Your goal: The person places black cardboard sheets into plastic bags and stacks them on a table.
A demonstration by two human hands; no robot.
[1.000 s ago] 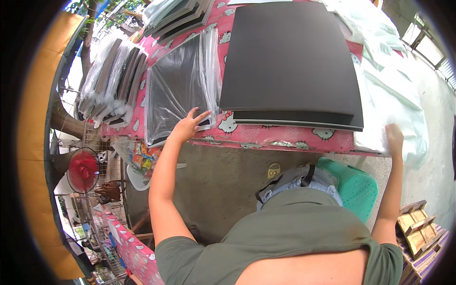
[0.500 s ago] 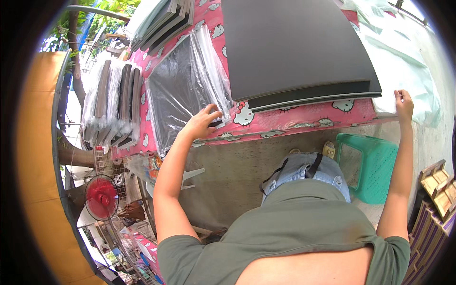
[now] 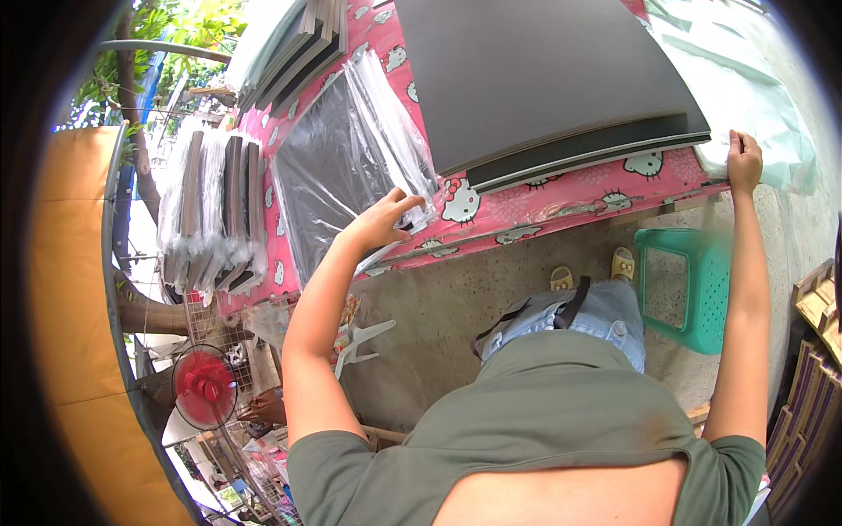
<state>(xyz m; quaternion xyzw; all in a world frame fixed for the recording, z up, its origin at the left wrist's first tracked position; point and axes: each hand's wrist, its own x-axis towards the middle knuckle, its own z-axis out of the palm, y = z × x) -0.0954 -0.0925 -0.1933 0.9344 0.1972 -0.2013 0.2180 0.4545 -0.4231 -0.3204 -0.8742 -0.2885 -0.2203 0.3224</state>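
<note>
My left hand (image 3: pixel 384 223) is at the near right corner of a dark flat panel in clear plastic wrap (image 3: pixel 317 167), its fingers curved and thumb apart. The fingertips lie over the plastic near its edge; whether they press on it is hard to tell. At the table's right end, my right hand (image 3: pixel 745 163) has its fingers closed at the edge of a stack of pale translucent plastic bags (image 3: pixel 732 92). Between my hands lies a stack of large dark grey boards (image 3: pixel 544 79), its near edges slightly stepped.
A pink patterned cloth (image 3: pixel 500 209) covers the table. Wrapped dark bundles (image 3: pixel 213 193) stand at the left, more boards (image 3: pixel 296 53) at the far left. Below are a green plastic stool (image 3: pixel 693 289), a red fan (image 3: pixel 204 386) and, at right, stacked cartons (image 3: pixel 802 421).
My right hand has moved up a little against the bags' edge, its fingers more closed. My left hand has shifted slightly right along the wrapped panel's corner. The whole view has tilted a little.
</note>
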